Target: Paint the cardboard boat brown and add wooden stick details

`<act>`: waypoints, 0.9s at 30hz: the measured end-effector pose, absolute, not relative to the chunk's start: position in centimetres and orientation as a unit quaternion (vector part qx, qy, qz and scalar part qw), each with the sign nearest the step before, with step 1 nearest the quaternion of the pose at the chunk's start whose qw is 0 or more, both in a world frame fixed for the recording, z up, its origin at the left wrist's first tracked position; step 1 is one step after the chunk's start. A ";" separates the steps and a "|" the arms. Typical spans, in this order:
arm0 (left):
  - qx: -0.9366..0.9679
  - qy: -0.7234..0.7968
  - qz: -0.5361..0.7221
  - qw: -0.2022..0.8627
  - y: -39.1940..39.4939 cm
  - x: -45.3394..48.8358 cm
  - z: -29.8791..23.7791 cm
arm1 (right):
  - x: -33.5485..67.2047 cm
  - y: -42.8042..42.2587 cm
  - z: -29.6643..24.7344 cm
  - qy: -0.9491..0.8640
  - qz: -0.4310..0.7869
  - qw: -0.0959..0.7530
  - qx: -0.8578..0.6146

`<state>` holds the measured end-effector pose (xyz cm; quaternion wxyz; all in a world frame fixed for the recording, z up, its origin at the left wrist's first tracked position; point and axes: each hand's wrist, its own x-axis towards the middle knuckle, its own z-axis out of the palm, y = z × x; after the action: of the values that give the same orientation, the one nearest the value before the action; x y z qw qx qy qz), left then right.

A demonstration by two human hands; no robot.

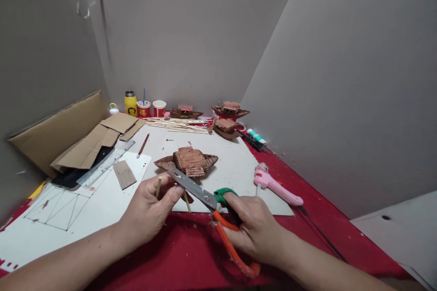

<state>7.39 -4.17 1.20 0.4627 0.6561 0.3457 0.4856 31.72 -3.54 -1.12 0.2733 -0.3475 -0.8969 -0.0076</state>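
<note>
My right hand (254, 225) is closed around scissors (205, 196) with one green and one orange handle, their blades pointing left toward my left fingertips. Pinched in my left hand (152, 204) is a thin wooden stick (159, 187); a second stick end (187, 202) shows beneath the blades beside a small brown piece, and I cannot tell whether they are joined. The blade tips overlap the near side of a brown model boat (191, 160) with a ribbed cabin, which sits on the white board just beyond my hands.
Right of the board lies a pink glue gun (275, 186) with a black cord. Cardboard sheets (92, 143), a clear ruler (105, 163) and a pencil (143, 145) lie left. Behind are loose sticks (177, 125), more model boats (230, 108), paper cups (159, 109) and a yellow bottle (130, 104).
</note>
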 end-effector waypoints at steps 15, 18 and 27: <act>0.670 0.354 0.439 0.482 -5.6 7.8 1.4 | 35.6 -5.8 -1.7 -0.880 -0.051 0.344 -0.324; 0.616 0.350 0.436 0.554 -5.5 7.8 1.5 | 36.0 -6.0 -1.6 -0.862 -0.067 0.369 -0.342; 0.624 0.339 0.411 0.572 -5.5 7.9 1.5 | 34.9 -5.4 -1.2 -0.879 -0.065 0.280 -0.379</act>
<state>7.91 -5.52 1.55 0.5721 0.6235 0.3393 0.4109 34.93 -5.43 -1.23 0.2801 -0.3794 -0.8794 -0.0649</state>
